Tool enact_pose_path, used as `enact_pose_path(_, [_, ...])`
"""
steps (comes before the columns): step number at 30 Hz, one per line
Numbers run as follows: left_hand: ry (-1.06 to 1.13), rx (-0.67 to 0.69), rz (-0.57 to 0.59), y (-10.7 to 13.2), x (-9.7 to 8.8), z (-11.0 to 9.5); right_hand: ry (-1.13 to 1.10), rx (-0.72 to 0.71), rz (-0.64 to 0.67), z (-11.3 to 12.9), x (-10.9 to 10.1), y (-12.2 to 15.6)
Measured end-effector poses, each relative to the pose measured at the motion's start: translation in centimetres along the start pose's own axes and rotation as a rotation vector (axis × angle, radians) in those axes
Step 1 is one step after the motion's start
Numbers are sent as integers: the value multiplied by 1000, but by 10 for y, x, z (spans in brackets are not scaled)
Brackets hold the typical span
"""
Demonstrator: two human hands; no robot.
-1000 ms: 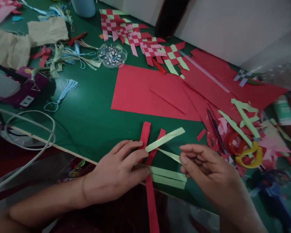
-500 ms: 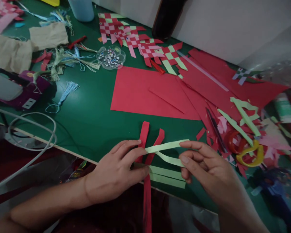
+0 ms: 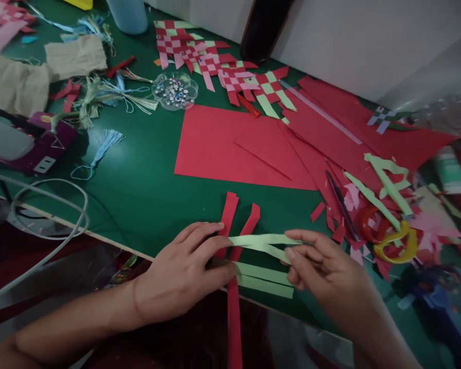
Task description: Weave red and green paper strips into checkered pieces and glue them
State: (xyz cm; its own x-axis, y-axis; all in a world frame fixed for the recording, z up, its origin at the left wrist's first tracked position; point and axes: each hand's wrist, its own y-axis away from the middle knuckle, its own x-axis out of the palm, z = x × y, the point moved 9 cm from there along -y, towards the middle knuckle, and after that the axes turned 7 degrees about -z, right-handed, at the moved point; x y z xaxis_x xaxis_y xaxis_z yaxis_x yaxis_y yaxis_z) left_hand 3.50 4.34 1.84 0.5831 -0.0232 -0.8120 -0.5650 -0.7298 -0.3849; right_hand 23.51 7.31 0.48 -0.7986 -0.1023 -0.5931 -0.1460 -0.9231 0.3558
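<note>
My left hand [image 3: 194, 271] presses on crossed paper strips near the table's front edge, its fingers and thumb closing over the crossing, which is partly hidden. Red paper strips [image 3: 229, 210] stick out above it, and another red strip [image 3: 234, 312] hangs down over the edge. Between the fingertips of my right hand [image 3: 315, 261] are the right ends of a light green paper strip [image 3: 259, 240], which splits into two layers. Below it, two more green strips [image 3: 265, 281] lie side by side on the table, their left ends under my left hand.
Red paper sheets [image 3: 230, 148] lie behind my hands. Yellow-and-red-handled scissors [image 3: 397, 251], a pen [image 3: 341, 205] and paper scraps are at right. Woven paper fish [image 3: 211, 61], a clear dish of beads [image 3: 174, 91] and tassels [image 3: 103, 148] sit farther back. A white cable [image 3: 86, 205] loops at left.
My right hand has shifted slightly, bringing the two layers of the green strip closer together. My left hand stays in place.
</note>
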Motion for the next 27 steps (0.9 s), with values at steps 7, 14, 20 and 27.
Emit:
enact_pose_path(7, [26, -9, -4, 1, 0, 0, 745, -815, -478, 56, -15, 21])
enact_pose_path(14, [17, -14, -30, -1, -3, 0, 609, -1020, -184, 71, 43, 35])
enact_pose_path(20, [17, -15, -36, 0, -2, 0, 471, -977, -104, 65, 47, 41])
enact_pose_path(27, [14, -21, -31, 1, 0, 1, 486, -974, -114, 63, 48, 36])
